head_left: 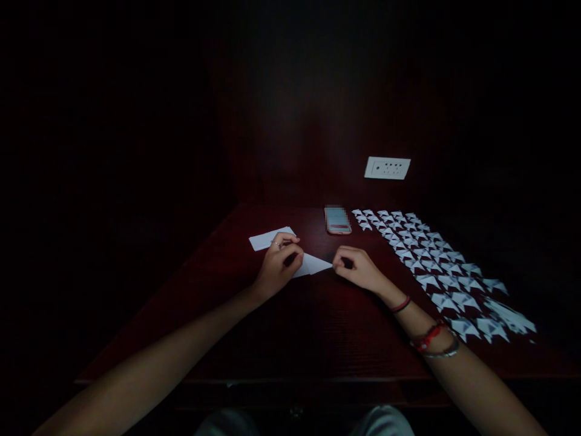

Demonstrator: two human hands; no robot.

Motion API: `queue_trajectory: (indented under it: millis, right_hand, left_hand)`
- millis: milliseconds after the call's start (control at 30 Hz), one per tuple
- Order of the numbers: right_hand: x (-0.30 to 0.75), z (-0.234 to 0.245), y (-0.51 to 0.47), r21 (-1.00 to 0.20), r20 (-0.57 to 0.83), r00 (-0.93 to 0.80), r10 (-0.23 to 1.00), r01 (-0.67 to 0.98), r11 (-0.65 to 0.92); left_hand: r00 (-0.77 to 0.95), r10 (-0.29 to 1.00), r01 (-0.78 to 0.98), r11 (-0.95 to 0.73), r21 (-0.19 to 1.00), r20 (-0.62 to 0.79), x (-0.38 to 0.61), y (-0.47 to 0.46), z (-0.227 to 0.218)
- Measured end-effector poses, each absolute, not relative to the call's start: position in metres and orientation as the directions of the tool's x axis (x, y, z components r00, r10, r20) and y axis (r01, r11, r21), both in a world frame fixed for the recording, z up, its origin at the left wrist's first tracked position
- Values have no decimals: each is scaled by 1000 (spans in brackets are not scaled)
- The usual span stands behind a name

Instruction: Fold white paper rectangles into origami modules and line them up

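A white paper piece [314, 264] folded to a point lies on the dark red wooden table [290, 327]. My left hand [278, 266] rests on its left part with fingers curled and pressed down on it. My right hand [356, 267] pinches the pointed right tip. A small stack of white paper sheets [265, 238] lies just behind my left hand.
Several folded white paper units [436, 266] lie in rows across the right side of the table. A phone [338, 220] with a lit screen lies at the back middle. A white wall socket [387, 168] sits on the dark wall behind.
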State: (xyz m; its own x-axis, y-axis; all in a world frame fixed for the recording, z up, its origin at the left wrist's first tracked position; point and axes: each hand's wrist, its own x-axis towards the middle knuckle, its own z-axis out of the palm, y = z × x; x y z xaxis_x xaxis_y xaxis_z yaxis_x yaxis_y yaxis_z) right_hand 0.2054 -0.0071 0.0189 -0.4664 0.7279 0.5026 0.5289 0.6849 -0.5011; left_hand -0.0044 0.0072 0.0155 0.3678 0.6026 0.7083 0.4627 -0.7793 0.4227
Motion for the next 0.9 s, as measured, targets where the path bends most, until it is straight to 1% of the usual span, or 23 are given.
queue_trajectory:
  millis: [133, 233, 333, 467, 700, 900]
  right_hand:
    - [214, 15, 0, -498, 517, -404, 754, 574, 649]
    - [211, 15, -1, -509, 541, -377, 751, 564, 650]
    - [201, 17, -6, -507, 545, -417, 727, 526, 683]
    - [192, 19, -12, -492, 519, -503, 691, 485, 723]
    - [196, 16, -10, -487, 548, -436, 714, 527, 696]
    - [190, 17, -14, -488, 561, -454, 692, 494, 720]
  left_hand:
    - [318, 648, 479, -739, 473, 692, -6, 15, 11]
    - [381, 640, 476, -755, 452, 667, -4, 14, 8]
    - [481, 610, 458, -787, 413, 630, 1, 9, 7]
    - [507, 614, 467, -786, 406, 605, 5, 5, 7]
    - [495, 628, 471, -775, 422, 601, 3, 12, 1]
    - [569, 599, 443, -801, 403, 564, 7, 1, 3]
